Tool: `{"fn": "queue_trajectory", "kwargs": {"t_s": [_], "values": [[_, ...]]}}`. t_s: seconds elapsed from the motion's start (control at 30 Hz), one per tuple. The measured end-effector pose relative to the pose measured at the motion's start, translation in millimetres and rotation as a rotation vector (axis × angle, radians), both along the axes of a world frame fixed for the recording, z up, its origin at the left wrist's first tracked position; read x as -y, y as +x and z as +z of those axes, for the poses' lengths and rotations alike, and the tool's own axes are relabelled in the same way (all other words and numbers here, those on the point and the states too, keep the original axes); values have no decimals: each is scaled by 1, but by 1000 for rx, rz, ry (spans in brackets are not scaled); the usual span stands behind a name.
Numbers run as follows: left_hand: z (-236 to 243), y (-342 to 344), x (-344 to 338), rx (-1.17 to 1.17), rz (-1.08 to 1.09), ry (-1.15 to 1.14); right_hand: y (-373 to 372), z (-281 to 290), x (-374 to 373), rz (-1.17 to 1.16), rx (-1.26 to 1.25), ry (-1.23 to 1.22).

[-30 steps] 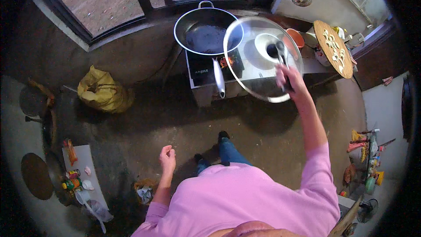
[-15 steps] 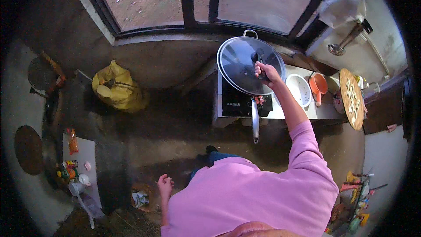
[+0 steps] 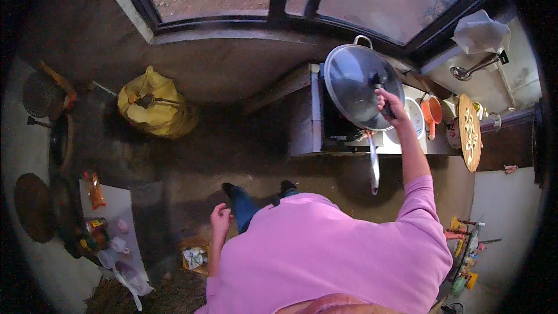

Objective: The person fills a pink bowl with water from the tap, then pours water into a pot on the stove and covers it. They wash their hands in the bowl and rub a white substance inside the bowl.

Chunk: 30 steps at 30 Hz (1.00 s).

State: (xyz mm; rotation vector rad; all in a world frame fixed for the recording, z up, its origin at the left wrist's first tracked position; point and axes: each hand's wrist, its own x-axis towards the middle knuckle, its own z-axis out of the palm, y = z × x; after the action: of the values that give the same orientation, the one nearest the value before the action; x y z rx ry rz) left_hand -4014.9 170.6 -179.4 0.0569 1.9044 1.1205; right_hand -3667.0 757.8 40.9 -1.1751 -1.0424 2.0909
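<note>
At the right side of the room, the person's right hand (image 3: 392, 108) is wrapped around the black handle (image 3: 379, 88) of a large, round glass lid (image 3: 353, 80), fingers bent tightly over it. The lid covers a wide wok on a black induction cooker (image 3: 337, 136), below the window (image 3: 372, 9) at the far side. The wok's long silver handle (image 3: 374, 168) points toward the near side; its metal loop (image 3: 363, 40) shows at the far rim.

The left hand (image 3: 220, 220) hangs beside the pink top (image 3: 331, 250), near the jeans (image 3: 243, 206) and well apart from the wok; its fingers are half curled, and whether thumb and fingertips meet cannot be told.

Right of the lid stand a white bowl (image 3: 415, 119), partly behind the right hand and forearm, an orange dipper (image 3: 432, 109) and a round wooden board (image 3: 469, 161) bearing pale dumplings (image 3: 471, 131). A yellow sack (image 3: 152, 104) stands at the left.
</note>
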Motion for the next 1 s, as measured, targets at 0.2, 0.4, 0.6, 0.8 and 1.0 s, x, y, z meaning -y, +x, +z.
{"fn": "queue_trajectory", "kwargs": {"t_s": [0.2,0.4,0.6,0.8,1.0], "values": [[-16,-116,18,-95,-2,135,0,53,28,-246,1207,1281],[-21,-219,58,-53,197,49,-291,29,115,75,619,1085],[-21,-260,88,-83,436,115,-643,-155,192,863,294,686],[-28,-195,190,-43,793,-171,-939,-340,235,1017,335,1373],[-89,-132,228,394,1245,1081,-1052,-520,212,827,308,1683]]}}
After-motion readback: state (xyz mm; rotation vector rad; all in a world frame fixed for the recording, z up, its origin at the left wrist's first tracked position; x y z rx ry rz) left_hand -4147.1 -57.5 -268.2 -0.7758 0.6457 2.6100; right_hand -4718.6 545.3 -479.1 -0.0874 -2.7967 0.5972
